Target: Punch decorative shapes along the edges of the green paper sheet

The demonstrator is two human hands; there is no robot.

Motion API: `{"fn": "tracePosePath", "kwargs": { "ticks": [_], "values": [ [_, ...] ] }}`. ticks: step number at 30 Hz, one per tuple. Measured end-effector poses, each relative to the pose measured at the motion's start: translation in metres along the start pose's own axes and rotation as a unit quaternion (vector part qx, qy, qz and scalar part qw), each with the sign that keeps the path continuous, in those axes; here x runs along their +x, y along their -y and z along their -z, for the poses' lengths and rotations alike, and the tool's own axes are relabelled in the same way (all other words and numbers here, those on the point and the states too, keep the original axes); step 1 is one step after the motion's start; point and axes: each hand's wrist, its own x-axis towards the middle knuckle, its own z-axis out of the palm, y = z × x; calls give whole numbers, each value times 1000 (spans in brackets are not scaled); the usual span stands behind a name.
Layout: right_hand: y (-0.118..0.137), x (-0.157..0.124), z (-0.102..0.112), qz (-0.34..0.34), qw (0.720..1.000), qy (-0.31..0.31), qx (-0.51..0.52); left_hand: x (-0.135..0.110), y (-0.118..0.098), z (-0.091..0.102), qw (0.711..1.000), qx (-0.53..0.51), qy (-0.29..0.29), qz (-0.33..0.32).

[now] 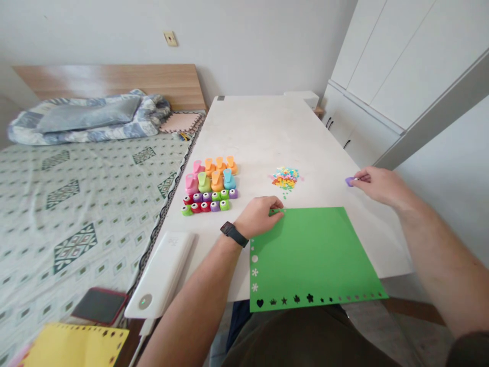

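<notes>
A sheet of green paper point(313, 255) lies on the white table, its near edge jutting past the table's front. Shapes such as a heart, a crown, stars and flowers are punched along its left and near edges. My left hand point(262, 213), with a black band on the wrist, has its thumb and curled fingers at the sheet's far left corner. Off to the right, above the table, my right hand point(376, 183) pinches a small purple craft punch point(350, 181). Between the hands, beyond the sheet, sits a pile of colourful paper cutouts point(286, 177).
Rows of craft punches point(212, 186) stand left of the cutouts. A white box-shaped device point(162, 275) with a cable is at the table's left edge. On the bed point(95, 204) lie a dark tablet-like object point(100, 305) and punched yellow paper point(76, 344). White cabinets point(367, 117) stand right.
</notes>
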Motion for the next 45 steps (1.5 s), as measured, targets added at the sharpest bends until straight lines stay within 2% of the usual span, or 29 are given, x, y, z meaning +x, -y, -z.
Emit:
{"fn": "tracePosePath", "kwargs": {
  "ticks": [3, 7, 9, 12, 16, 25, 29, 38, 45],
  "values": [
    [59, -17, -5, 79, 985, 47, 147, 0, -1, 1, 1000, -11, -3, 5],
    [126, -33, -27, 179, 940, 143, 253, 0, 1, 1, 1000, -21, -8, 9],
    [149, -35, -37, 211, 921, 180, 275, 0, 3, 1, 1000, -24, -13, 10],
    [168, -34, -46, 245, 904, 191, 295, 1, 4, 2, 999, -26, -22, 13],
    [173, -31, -53, 264, 898, 192, 294, 2, 4, 4, 999, -27, -27, 20],
    [158, -32, -66, 213, 890, 235, 328, 3, 3, 4, 999, -31, -31, 21],
    [156, -31, -70, 196, 876, 252, 360, 3, 3, 5, 998, -41, -36, 21],
    [157, -34, -64, 208, 876, 271, 341, 1, 1, 5, 998, -50, -41, 22],
    [156, -35, -61, 248, 878, 275, 303, 1, 1, 4, 997, -54, -48, 20]
  ]
}}
